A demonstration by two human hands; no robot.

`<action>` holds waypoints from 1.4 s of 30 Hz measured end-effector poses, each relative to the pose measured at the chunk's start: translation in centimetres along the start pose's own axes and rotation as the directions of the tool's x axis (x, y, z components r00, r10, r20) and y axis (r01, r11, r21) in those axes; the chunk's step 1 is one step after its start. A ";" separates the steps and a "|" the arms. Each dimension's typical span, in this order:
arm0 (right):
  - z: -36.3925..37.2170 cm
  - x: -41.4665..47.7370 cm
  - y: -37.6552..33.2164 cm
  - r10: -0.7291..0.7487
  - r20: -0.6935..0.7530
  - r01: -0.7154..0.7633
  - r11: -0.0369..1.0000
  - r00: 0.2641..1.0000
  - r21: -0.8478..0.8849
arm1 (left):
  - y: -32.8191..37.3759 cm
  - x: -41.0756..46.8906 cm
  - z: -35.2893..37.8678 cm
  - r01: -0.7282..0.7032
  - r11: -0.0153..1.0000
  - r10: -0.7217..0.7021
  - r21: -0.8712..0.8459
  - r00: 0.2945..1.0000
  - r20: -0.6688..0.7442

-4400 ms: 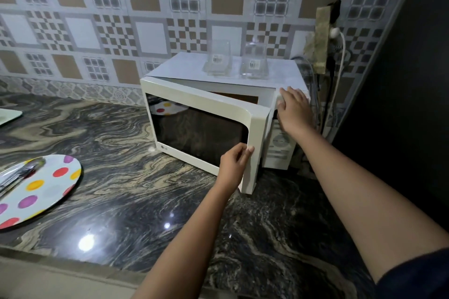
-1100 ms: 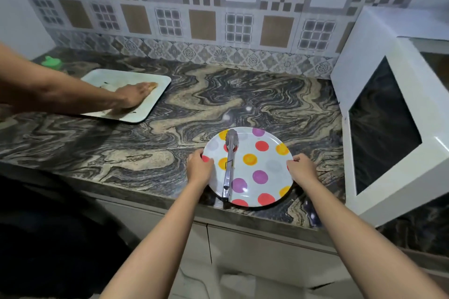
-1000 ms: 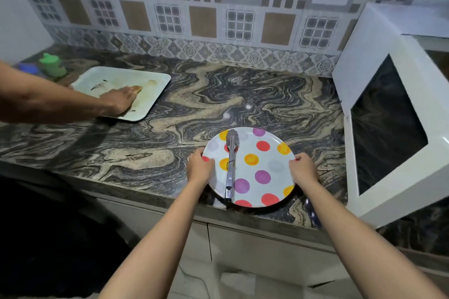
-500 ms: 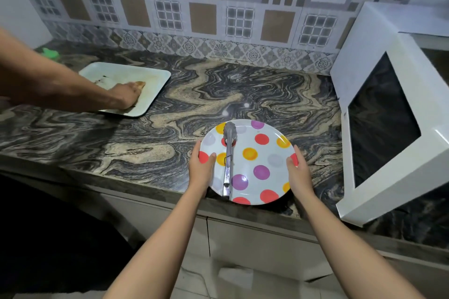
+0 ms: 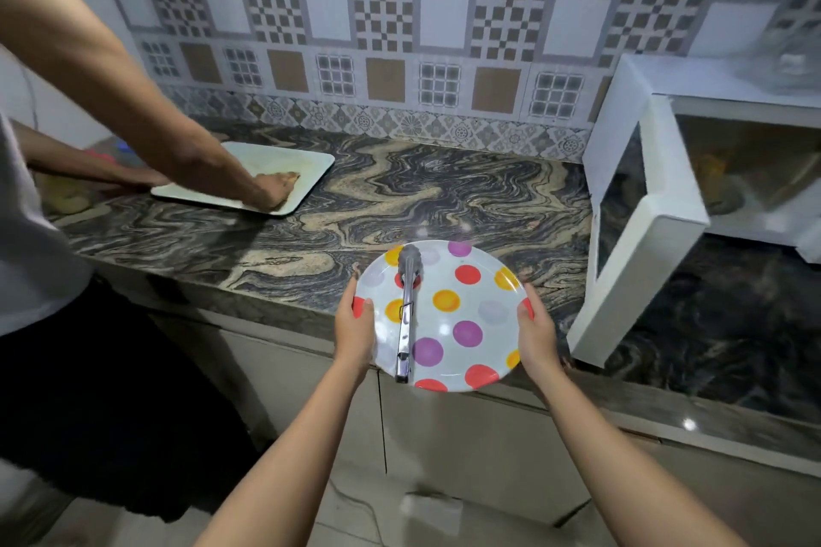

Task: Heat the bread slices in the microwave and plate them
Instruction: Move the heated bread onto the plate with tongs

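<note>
Both your left hand (image 5: 355, 333) and right hand (image 5: 535, 335) clasp opposite rims of the stiff, slick round polka-dot plate (image 5: 486, 280) over the marbled counter (image 5: 400, 200) edge; keep it level or the loose steel tongs (image 5: 405, 315) may slide

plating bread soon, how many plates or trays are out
2: the round polka-dot plate, held by left hand and right hand; the white rectangular tray, left on the marble counter. The open white microwave may hide more.
</note>
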State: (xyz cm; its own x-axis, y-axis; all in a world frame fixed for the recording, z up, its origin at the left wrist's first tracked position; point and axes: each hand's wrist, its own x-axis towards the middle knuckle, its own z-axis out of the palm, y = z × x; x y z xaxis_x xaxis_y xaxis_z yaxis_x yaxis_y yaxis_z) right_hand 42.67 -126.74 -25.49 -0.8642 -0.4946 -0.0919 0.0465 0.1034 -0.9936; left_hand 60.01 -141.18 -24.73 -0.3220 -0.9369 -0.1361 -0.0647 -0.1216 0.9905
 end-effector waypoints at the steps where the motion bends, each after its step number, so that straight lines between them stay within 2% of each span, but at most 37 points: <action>1: -0.4 -1.0 -0.1 -0.004 -0.001 0.004 1.000 1.000 0.009 | -0.1 -1.0 -0.4 -0.007 1.000 0.007 0.007 1.000 -0.009; 11: -5.6 -9.6 0.9 0.004 0.090 -0.010 0.998 0.996 0.060 | -1.8 -13.6 -3.1 0.000 1.000 0.001 0.014 0.992 -0.123; 17: -10.2 -13.5 1.7 -0.011 0.153 -0.006 0.994 0.988 0.107 | -3.0 -20.9 -1.8 0.003 0.996 -0.020 -0.086 0.980 -0.196; 21: -14.0 -14.9 3.2 0.010 0.126 -0.026 0.992 0.992 0.126 | -4.6 -24.0 0.2 0.023 0.994 -0.043 -0.103 0.980 -0.193; 26: -19.3 -15.1 4.7 0.035 0.048 -0.041 0.991 0.998 0.130 | -5.2 -26.8 4.5 0.040 0.994 -0.054 -0.105 0.990 -0.128; 32: -27.1 -14.2 5.7 0.057 -0.082 -0.042 0.983 0.995 0.176 | -5.5 -28.6 11.7 0.052 0.995 -0.051 -0.080 0.999 0.015; 42: -39.6 -11.6 5.7 0.079 -0.328 -0.024 0.986 0.941 0.166 | -5.2 -30.6 25.2 0.132 0.983 -0.096 -0.127 0.962 0.255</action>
State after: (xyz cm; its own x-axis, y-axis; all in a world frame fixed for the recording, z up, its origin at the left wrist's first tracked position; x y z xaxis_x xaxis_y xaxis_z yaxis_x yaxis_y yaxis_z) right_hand 33.07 -86.23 -27.41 -0.9742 -0.1746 -0.1429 0.1503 -0.0295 -0.9882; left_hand 46.35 -103.62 -26.28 -0.5446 -0.8061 -0.2316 0.0140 -0.2849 0.9585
